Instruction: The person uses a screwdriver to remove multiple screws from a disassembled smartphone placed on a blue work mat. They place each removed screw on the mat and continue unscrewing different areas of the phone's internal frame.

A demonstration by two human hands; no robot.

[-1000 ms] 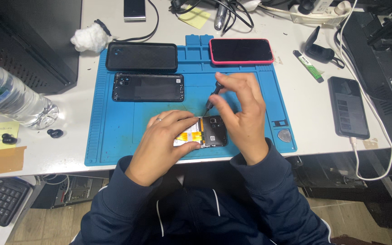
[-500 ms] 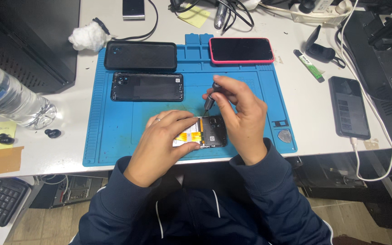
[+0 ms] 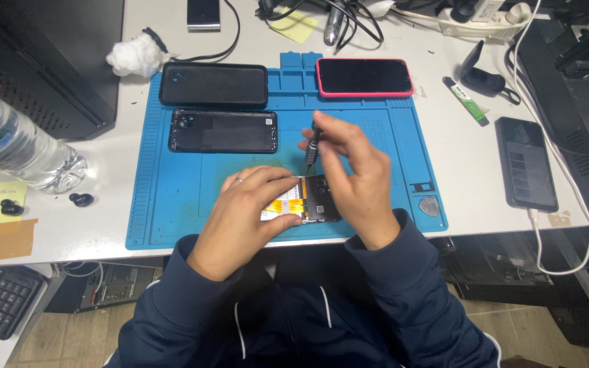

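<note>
item: opened phone (image 3: 311, 202), back removed, lying at the near edge of the blue mat (image 3: 172, 204) on the worktop (image 3: 472, 163); yellow-and-white battery and dark circuit board are showing.

left hand (image 3: 247, 211): lying flat over the phone's left part, fingers curled down on it, pinning it to the mat; a ring is showing on one finger.

right hand (image 3: 352, 180): closed around a thin dark screwdriver (image 3: 313, 146), holding it nearly upright with the tip touching the phone's upper edge near the board.

step in hand, as judged: a screw on the board is being worked. the next move is calling for steady downward pressure, the tip staying square in the screw head, and the left hand keeping the phone from sliding.

other stock on the mat: black case (image 3: 213, 84) and detached black back cover (image 3: 223, 131) at the far left; pink-cased phone (image 3: 365, 76) at the far right, screen up.

containers: plastic water bottle (image 3: 18, 146) lying at the left of the worktop, clear and capped, contents not readable. the mat's small tray slots are looking bare, apart from a round grey disc (image 3: 429, 206) at its right edge.
</note>
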